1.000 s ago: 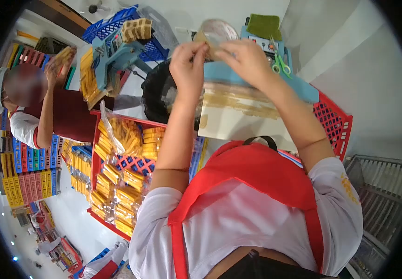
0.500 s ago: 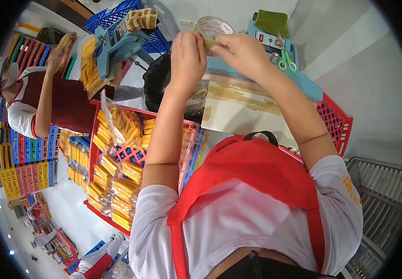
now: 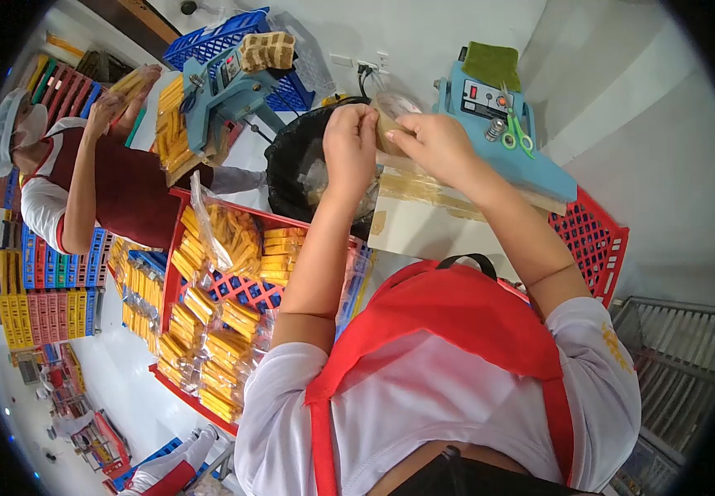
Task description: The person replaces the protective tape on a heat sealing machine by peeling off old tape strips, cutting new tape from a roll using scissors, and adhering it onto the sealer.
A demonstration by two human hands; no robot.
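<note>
A roll of tan tape (image 3: 396, 105) is between my hands, above the left end of the blue sealing machine (image 3: 490, 124). My left hand (image 3: 351, 149) is closed, thumb and fingers pinched at the roll's left side; what they pinch is too small to make out. My right hand (image 3: 440, 147) grips the tape from the right with thumb and fingers. Below the hands is a pale board (image 3: 432, 227) with brown tape strips along its top. Green-handled scissors (image 3: 519, 136) and a green cloth (image 3: 491, 66) rest on the machine.
A red crate (image 3: 200, 411) holds bags of yellow sticks at lower left. Behind it stands a black-lined bin (image 3: 287, 165). Another sealer (image 3: 229, 99) bears a checked cloth. A co-worker (image 3: 118, 186) at the left holds a packet. A red crate (image 3: 614, 248) is at the right.
My hands and the tape roll have come lower in the view, with the machine and bin also shifted. My right hand's fingers have closed further on the tape. The co-worker's hands moved slightly right.
</note>
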